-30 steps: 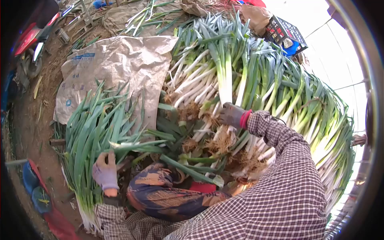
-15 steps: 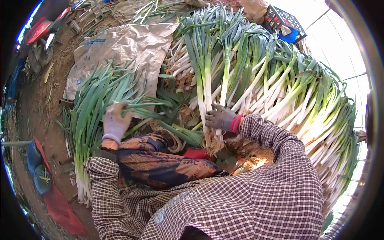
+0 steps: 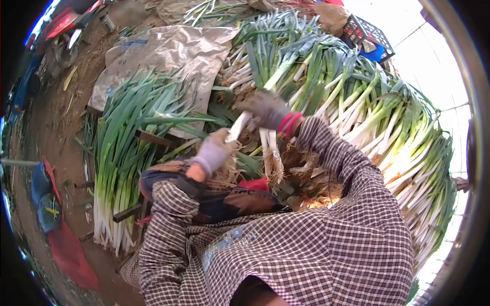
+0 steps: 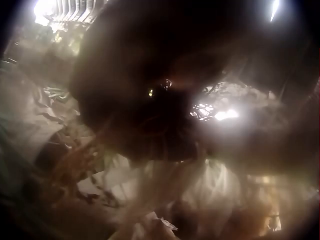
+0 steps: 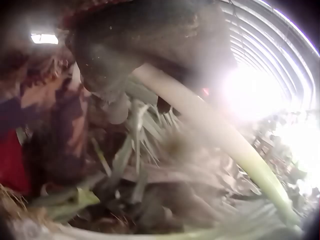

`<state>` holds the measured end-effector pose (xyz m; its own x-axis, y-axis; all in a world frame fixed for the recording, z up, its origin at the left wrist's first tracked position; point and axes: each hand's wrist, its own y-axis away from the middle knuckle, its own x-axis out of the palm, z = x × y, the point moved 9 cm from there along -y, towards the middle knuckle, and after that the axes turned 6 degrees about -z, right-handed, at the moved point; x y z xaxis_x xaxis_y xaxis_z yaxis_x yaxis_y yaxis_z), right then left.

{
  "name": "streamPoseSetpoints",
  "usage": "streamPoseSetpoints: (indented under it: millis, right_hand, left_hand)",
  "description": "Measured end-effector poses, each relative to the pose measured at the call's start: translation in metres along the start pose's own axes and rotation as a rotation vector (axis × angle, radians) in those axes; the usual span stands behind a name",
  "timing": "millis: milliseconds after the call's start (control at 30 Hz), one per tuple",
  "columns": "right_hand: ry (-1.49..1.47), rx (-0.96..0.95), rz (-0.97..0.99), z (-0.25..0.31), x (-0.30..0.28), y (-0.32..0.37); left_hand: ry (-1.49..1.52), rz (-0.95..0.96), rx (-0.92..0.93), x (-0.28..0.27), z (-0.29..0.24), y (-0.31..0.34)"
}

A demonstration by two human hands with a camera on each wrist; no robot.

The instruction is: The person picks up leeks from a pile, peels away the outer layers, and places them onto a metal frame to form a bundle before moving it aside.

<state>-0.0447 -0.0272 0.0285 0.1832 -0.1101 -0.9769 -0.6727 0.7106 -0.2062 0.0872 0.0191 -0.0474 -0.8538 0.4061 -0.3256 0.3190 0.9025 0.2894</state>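
In the head view a leek's white stalk [image 3: 239, 126] lies slanted between the two gloved hands, its green end up and to the right. The left hand [image 3: 214, 152] grips its lower root end, near the knee. My right hand [image 3: 265, 109], slightly blurred, is curled round the stalk higher up. The right wrist view shows that pale stalk [image 5: 215, 132] running out from the dark glove [image 5: 135, 45]. Below the right hand stand other white leek ends with roots [image 3: 273, 162]. The left wrist view is dark and blurred.
A large heap of leeks [image 3: 388, 127] curves along the right. On the left, a bundle of leeks [image 3: 122, 163] lies across a metal frame [image 3: 127, 212], beside a beige sack [image 3: 168, 56]. A black crate [image 3: 365, 33] stands at the back right.
The left hand has moved right from the left bundle to the leek's root end. My right hand has risen and moved slightly left, and the leek is now tilted between both hands.
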Motion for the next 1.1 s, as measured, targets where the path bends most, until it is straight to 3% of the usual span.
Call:
streamPoseSetpoints:
  millis: [33, 67, 100, 167, 200, 233, 300, 367, 500, 667, 767, 800, 900, 1000, 1100]
  right_hand:
    - [0.006, 0.086, 0.049, -0.029, 0.009, -0.005]
    - [0.032, 0.309, 0.293, -0.042, -0.005, -0.017]
    - [0.074, 0.231, 0.149, -0.069, 0.005, -0.011]
    - [0.142, 0.199, 0.098, -0.117, 0.035, -0.015]
    - [0.175, 0.157, 0.091, -0.121, 0.029, -0.023]
    - [0.136, 0.187, 0.109, -0.139, 0.038, -0.026]
    - [0.055, 0.202, -0.06, -0.136, 0.023, -0.035]
    - [0.016, 0.206, -0.151, -0.118, 0.007, -0.043]
    - [0.076, 0.21, -0.167, -0.123, 0.001, -0.048]
    - [0.241, 0.088, -0.279, -0.12, -0.039, -0.051]
    - [0.308, 0.074, -0.205, -0.115, -0.054, -0.056]
    - [0.302, 0.005, -0.239, -0.112, -0.057, -0.055]
    - [0.305, -0.012, -0.17, -0.116, -0.054, -0.054]
    - [0.288, 0.014, -0.089, -0.107, -0.063, -0.056]
    - [0.308, -0.055, -0.06, -0.11, -0.066, -0.05]
  left_hand:
    - [-0.074, -0.006, 0.047, -0.022, -0.027, 0.013]
    - [-0.077, -0.001, 0.105, -0.035, -0.023, 0.013]
    - [-0.084, 0.002, 0.162, -0.049, -0.019, 0.014]
    - [0.09, -0.003, 0.26, -0.078, -0.039, 0.024]
    - [-0.134, -0.11, 0.329, -0.104, -0.053, 0.034]
    - [-0.185, -0.204, 0.25, -0.126, -0.056, 0.039]
    - [-0.322, -0.342, 0.157, -0.16, -0.065, 0.051]
    - [-0.58, -0.526, 0.29, -0.175, -0.071, 0.06]
    - [-0.757, -0.648, 0.414, -0.173, -0.058, 0.06]
    - [-0.176, -0.631, 0.179, -0.188, -0.002, 0.025]
    - [-0.342, -0.775, -0.072, -0.214, 0.025, 0.013]
    - [-0.531, -0.798, -0.085, -0.215, 0.018, 0.013]
    - [-0.662, -0.817, 0.529, -0.175, -0.069, 0.03]
    - [-0.477, -0.549, 0.48, -0.14, -0.062, -0.004]
    - [-0.391, -0.515, 0.331, -0.139, -0.051, -0.018]
